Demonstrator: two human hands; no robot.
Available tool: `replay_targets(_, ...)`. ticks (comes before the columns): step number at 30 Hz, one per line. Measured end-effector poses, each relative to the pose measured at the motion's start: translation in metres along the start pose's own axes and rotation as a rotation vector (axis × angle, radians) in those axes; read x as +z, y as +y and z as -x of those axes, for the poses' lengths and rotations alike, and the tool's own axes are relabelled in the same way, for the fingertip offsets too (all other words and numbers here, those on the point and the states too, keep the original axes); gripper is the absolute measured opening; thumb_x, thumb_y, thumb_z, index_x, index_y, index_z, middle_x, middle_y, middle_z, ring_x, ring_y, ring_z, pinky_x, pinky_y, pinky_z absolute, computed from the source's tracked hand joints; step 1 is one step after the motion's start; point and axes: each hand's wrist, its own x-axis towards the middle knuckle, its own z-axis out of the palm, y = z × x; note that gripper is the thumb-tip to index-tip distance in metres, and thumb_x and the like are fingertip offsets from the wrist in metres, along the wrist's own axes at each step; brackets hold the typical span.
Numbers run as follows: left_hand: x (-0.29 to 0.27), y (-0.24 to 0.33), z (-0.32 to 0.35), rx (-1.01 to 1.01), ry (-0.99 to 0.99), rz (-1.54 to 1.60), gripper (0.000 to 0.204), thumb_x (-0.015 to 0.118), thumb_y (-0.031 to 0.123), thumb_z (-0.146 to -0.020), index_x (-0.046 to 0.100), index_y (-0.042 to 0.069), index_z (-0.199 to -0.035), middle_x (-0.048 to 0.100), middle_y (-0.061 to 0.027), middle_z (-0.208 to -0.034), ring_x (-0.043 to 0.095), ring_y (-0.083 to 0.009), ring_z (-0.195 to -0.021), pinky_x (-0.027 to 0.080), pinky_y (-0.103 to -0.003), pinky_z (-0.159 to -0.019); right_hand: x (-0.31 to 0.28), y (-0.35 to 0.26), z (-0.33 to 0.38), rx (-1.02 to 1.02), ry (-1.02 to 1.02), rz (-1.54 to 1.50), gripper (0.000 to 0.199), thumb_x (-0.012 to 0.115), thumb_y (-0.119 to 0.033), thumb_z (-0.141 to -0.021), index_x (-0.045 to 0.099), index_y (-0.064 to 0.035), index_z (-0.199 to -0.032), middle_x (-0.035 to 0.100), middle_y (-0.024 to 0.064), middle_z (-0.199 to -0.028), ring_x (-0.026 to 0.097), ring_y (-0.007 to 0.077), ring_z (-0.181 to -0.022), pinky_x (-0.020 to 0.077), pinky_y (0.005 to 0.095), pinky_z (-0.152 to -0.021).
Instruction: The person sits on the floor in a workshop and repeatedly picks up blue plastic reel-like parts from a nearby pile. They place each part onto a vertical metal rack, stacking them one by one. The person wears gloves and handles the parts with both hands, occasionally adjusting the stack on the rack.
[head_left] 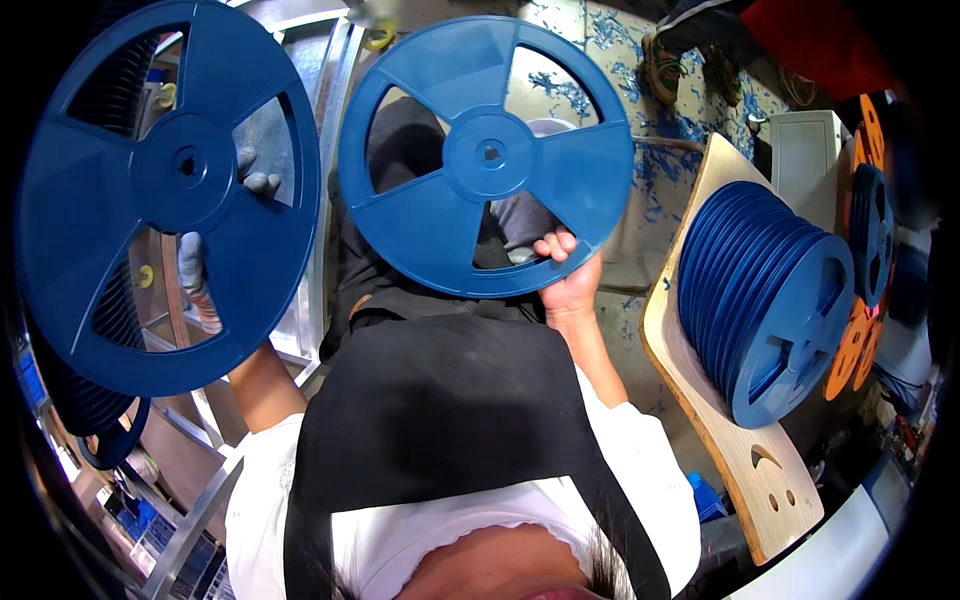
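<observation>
Head view: right hand pinches the blue reel by its lower rim; left of that reel, gloved left hand clasps a second blue reel.

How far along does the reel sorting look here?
Done: a stack of blue reels lies on the wooden chair. In hand: the left hand holds one blue reel, the right hand another. Left: orange reels beyond the chair.
</observation>
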Motion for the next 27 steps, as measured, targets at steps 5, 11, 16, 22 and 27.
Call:
replay_targets(5,0.020,-0.010,-0.007,0.037,-0.023,-0.249,0.077,0.070,0.024,-0.077,0.032,0.006,-0.141,0.056,-0.0119,-0.116,0.056,-0.0181,-0.098,0.045,-0.031,-0.090,0.016,-0.008,-0.006,-0.051,-0.035,0.029,0.028,0.041,-0.032,-0.096,0.056,-0.0109,-0.085,0.047,-0.0008,-0.061,0.044,0.0122,-0.054,0.0428,0.0300,-0.060)
replay_targets(11,0.081,-0.058,-0.045,0.159,-0.190,-0.740,0.080,0.075,0.023,-0.074,0.035,0.012,-0.142,0.056,-0.0118,-0.120,0.055,-0.0186,-0.104,0.044,-0.031,-0.091,0.033,-0.010,-0.009,-0.086,0.003,0.097,0.027,0.041,-0.032,-0.097,0.056,-0.0112,-0.089,0.049,-0.0005,-0.063,0.045,0.0126,-0.055,0.0445,0.0295,-0.060)
replay_targets(16,0.101,-0.124,-0.052,0.449,-0.384,-1.380,0.093,0.077,0.039,-0.067,0.030,0.012,-0.143,0.049,-0.0260,-0.124,0.050,-0.0408,-0.111,0.040,-0.044,-0.097,0.081,0.005,0.013,-0.181,-0.022,0.299,0.047,0.035,-0.049,-0.097,0.054,-0.0062,-0.093,0.053,0.0048,-0.065,0.051,0.0162,-0.055,0.0478,0.0299,-0.057)
replay_targets(22,0.117,-0.148,-0.047,0.163,-0.206,-1.427,0.106,0.080,0.023,-0.058,0.023,0.020,-0.147,0.054,-0.0234,-0.112,0.054,-0.0377,-0.106,0.043,-0.040,-0.094,0.105,0.011,0.030,-0.227,-0.065,0.686,0.056,0.032,-0.054,-0.096,0.051,-0.0009,-0.098,0.061,0.0109,-0.072,0.058,0.0171,-0.052,0.0481,0.0267,-0.045)
replay_targets(27,0.094,-0.140,-0.064,0.164,-0.245,-0.659,0.087,0.072,0.011,-0.068,0.030,0.011,-0.144,0.055,-0.0152,-0.115,0.057,-0.0244,-0.102,0.047,-0.035,-0.089,0.118,0.010,0.024,-0.469,-0.574,1.156,0.087,0.021,-0.068,-0.090,0.037,0.0022,-0.137,0.054,0.0167,-0.123,0.049,0.0235,-0.117,0.0390,0.0351,-0.097)
